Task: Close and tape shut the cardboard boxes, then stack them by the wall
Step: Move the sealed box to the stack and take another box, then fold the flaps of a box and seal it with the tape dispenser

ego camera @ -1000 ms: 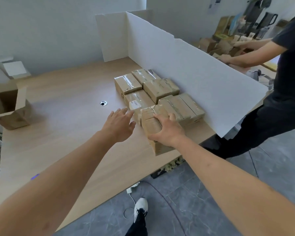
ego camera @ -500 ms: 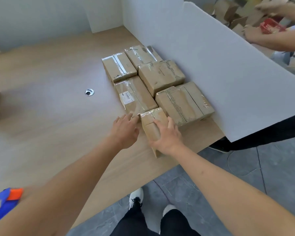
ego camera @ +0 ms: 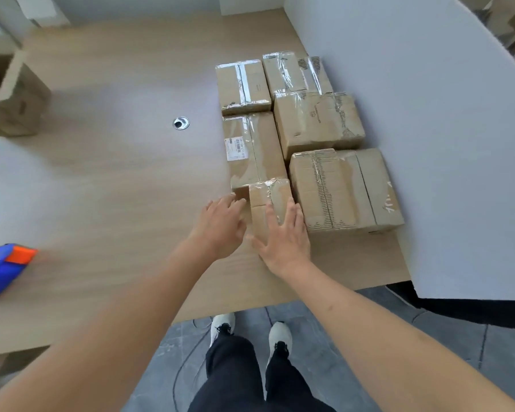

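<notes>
Now pressing flat on the small taped box (ego camera: 268,203) with the right hand (ego camera: 283,239), fingers straight and spread over its top, near the desk's (ego camera: 116,179) front edge. Left hand (ego camera: 220,227) just beside the box's left face, fingers relaxed and gripping nothing. Hemmed in behind by the labelled taped box (ego camera: 252,150) and on the right by the wide taped box (ego camera: 344,188), both touching. Three more taped boxes (ego camera: 315,120) packed along the white partition board (ego camera: 428,129) at the right edge. Well apart: cable grommet (ego camera: 180,123) mid-desk, open cardboard box (ego camera: 15,96) at the far left edge, blue-and-orange tape dispenser (ego camera: 3,269) at the near left.
</notes>
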Available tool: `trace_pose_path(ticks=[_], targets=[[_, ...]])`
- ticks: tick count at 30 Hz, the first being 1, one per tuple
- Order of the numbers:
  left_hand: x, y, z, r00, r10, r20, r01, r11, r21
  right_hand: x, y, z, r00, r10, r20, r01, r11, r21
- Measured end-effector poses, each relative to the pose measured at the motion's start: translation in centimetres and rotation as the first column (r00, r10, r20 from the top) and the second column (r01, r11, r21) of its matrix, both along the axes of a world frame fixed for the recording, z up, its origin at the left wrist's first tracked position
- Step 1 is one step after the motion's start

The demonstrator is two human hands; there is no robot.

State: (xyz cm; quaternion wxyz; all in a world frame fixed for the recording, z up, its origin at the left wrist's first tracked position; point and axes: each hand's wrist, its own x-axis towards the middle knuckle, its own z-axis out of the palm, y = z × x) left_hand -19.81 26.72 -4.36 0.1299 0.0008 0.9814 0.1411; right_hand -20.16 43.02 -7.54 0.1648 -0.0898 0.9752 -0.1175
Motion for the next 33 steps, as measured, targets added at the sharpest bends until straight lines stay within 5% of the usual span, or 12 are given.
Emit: trace_pose_path(ticks=[10,19,33], targets=[[0.5,-0.7,2.4,0.997,0.081,0.001,-0.081,0.996,-0.035,-2.5,0.2,4.2,0.988,0.15,0.019,-0.15,0.988,-0.04],[1.9,-5.0,9.8,0.983,0.155,-0.098,-0.159,0.987,-0.027,-4.3,-3.3,13.7,0.916,0.382,-0.125,-0.388,0.922,-0.025],[9.9,-23.9,21.7,0.908,0.299,-0.293,-0.317,0.948,-0.013,-0.6,-24.9,25.1,0.748,0.581,-0.322,-0.608,0.794,0.021]])
